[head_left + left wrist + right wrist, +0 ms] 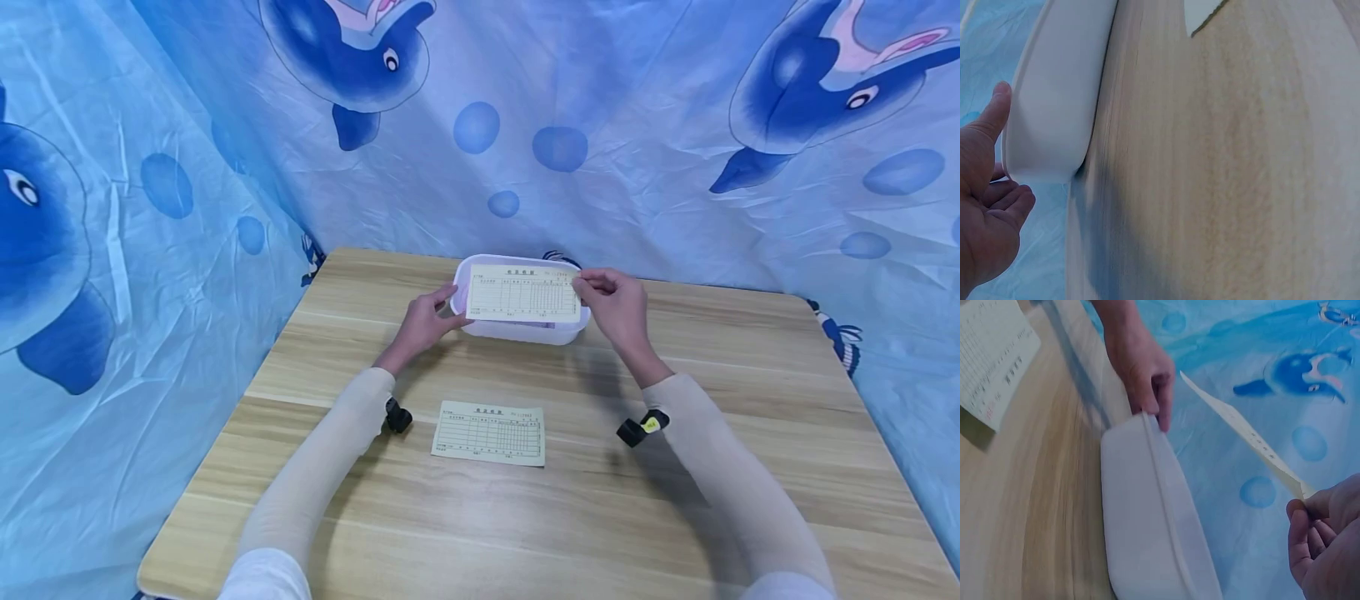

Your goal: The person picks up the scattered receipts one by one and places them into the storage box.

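Observation:
A white plastic box (517,334) stands at the back of the table. My left hand (424,325) grips its left end, thumb at the near rim and fingers at the end wall, as the left wrist view shows with the box wall (1057,94) beside the thumb. Between thumb and fingertips, my right hand (621,310) pinches the right end of a pale yellow printed receipt slip (523,293). That slip is held over the box and covers most of its opening; in the right wrist view the slip (1241,434) is above the rim, slightly bent.
A second receipt slip (489,435) lies flat on the wooden table (600,517), nearer to me and between my forearms. Behind and left of the table hangs a blue cloth (637,208) printed with dolphins.

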`<control>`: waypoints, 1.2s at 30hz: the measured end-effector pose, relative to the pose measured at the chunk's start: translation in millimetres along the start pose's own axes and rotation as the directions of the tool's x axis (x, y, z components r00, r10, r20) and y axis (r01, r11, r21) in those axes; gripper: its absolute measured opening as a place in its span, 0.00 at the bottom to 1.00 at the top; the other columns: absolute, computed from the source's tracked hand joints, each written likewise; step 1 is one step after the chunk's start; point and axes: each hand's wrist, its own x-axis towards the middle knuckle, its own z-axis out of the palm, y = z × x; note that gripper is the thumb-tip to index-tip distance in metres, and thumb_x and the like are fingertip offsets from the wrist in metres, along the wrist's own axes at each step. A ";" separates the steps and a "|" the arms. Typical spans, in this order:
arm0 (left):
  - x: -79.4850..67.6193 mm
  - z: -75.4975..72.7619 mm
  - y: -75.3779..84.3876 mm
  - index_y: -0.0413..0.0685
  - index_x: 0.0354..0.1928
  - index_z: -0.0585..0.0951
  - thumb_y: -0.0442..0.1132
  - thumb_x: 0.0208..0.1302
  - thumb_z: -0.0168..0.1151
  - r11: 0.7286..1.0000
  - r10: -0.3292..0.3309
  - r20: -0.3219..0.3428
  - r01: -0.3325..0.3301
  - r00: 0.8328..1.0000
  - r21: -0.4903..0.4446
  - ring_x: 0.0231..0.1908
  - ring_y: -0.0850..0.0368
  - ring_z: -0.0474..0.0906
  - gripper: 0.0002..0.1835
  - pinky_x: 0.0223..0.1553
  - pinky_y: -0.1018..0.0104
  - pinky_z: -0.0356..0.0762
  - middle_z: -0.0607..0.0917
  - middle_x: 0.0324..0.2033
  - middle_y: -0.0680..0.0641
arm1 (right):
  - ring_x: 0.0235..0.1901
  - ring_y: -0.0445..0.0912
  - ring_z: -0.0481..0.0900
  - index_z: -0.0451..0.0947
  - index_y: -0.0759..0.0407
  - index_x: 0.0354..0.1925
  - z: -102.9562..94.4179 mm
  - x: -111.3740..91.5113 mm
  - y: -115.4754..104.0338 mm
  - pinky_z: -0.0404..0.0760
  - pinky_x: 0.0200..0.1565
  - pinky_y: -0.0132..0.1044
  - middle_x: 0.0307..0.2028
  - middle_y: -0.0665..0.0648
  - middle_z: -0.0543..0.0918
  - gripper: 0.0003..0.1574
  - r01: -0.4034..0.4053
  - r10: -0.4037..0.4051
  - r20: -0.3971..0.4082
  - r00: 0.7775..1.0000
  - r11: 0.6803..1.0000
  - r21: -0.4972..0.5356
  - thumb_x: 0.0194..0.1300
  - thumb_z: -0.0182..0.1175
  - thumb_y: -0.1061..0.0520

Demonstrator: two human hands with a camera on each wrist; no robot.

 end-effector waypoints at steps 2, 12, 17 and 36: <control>0.0 -0.6 -0.2 0.37 0.72 0.69 0.44 0.60 0.77 1.000 -0.005 0.007 0.005 1.000 0.000 0.72 0.42 0.67 0.42 0.71 0.56 0.71 0.67 0.74 0.39 | 0.29 0.36 0.84 0.87 0.65 0.46 2.1 6.0 2.9 0.87 0.34 0.28 0.40 0.64 0.89 0.16 -0.004 0.004 -0.012 1.000 1.000 -0.003 0.68 0.69 0.54; -1.9 -1.7 1.5 0.37 0.73 0.68 0.51 0.59 0.77 1.000 -0.017 0.014 0.017 1.000 -0.019 0.72 0.42 0.66 0.45 0.71 0.55 0.71 0.66 0.75 0.39 | 0.27 0.39 0.85 0.89 0.63 0.45 16.5 29.1 18.1 0.87 0.33 0.27 0.37 0.61 0.90 0.13 -0.074 0.072 -0.060 0.996 0.997 -0.035 0.67 0.70 0.55; -2.1 -1.5 0.9 0.37 0.73 0.68 0.51 0.59 0.76 1.000 -0.017 0.013 0.017 1.000 -0.012 0.72 0.42 0.66 0.45 0.71 0.56 0.70 0.66 0.75 0.39 | 0.27 0.40 0.86 0.89 0.64 0.44 26.4 37.6 25.9 0.87 0.32 0.27 0.38 0.63 0.90 0.12 -0.083 0.080 -0.043 0.996 0.995 -0.064 0.67 0.69 0.56; -0.9 -1.7 -2.0 0.37 0.73 0.68 0.49 0.58 0.78 1.000 -0.002 0.006 0.002 1.000 -0.027 0.72 0.43 0.66 0.45 0.71 0.56 0.70 0.66 0.74 0.38 | 0.34 0.47 0.88 0.90 0.61 0.41 65.1 49.7 43.8 0.83 0.33 0.29 0.37 0.60 0.91 0.10 -0.124 0.127 -0.005 0.992 0.958 -0.258 0.65 0.68 0.57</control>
